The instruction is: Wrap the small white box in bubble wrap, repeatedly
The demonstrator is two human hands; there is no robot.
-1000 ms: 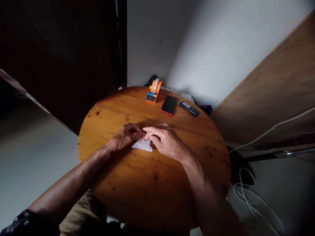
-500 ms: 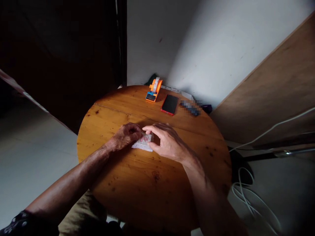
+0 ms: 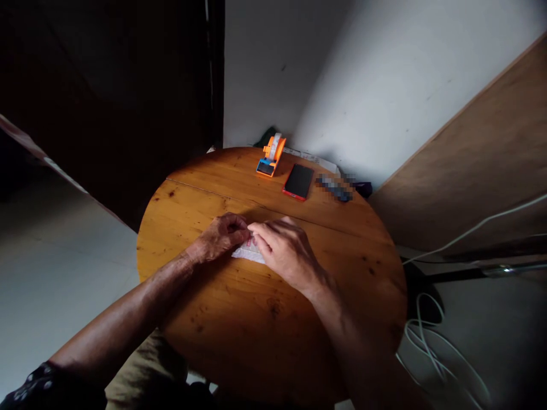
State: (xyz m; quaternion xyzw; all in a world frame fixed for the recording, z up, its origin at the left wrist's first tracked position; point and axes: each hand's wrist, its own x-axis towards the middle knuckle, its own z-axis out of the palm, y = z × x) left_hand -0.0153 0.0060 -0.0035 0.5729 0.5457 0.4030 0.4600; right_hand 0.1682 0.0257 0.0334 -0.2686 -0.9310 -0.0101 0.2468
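Note:
A small whitish packet with red print lies flat on the round wooden table, partly covered by my hands. My left hand is at its left far edge, thumb and forefinger pinched together on it. From the right, my right hand covers the packet's right part with its fingers closed. The fingertips of both hands meet at the packet's far edge. Exactly what the right fingertips grip is hidden.
An orange and blue tape dispenser stands near the table's far edge. Beside it lie a red-edged phone and a blurred dark object. A white wall rises behind; a white cable coils on the floor at right.
My right hand has closed from an open, curved shape and moved its fingertips in against my left fingertips over the packet. The left hand keeps its pinch. The view has shifted slightly.

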